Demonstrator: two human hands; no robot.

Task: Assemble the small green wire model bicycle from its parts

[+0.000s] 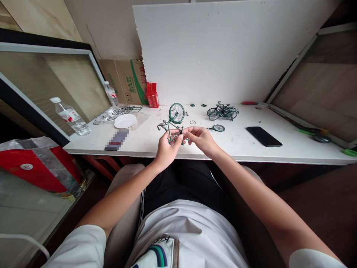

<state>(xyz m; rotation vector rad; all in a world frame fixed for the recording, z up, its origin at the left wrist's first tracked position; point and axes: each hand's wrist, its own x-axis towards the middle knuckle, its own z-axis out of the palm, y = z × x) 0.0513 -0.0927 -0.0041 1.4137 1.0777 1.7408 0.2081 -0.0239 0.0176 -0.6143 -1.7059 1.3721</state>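
Between both hands, above the front part of the white table, is a small green model bicycle (169, 128) with one spoked wheel (177, 113) pointing away from me. My left hand (167, 148) is closed around its frame, thumb on top. The fingertips of my right hand (201, 139) pinch at the near end of the frame, close to my left thumb; whatever small piece they hold is hidden. Right of the hands, a loose wheel with a green part (218, 128) lies on the table. Beyond it stand assembled model bicycles (222, 111), overlapping one another.
A black phone (264, 136) lies at the right. To the left are a white plate (125, 121), part frames in plastic (122, 111), and two water bottles, the nearer bottle (71, 117) by the edge. A red box (152, 95) and white board (217, 52) stand behind.
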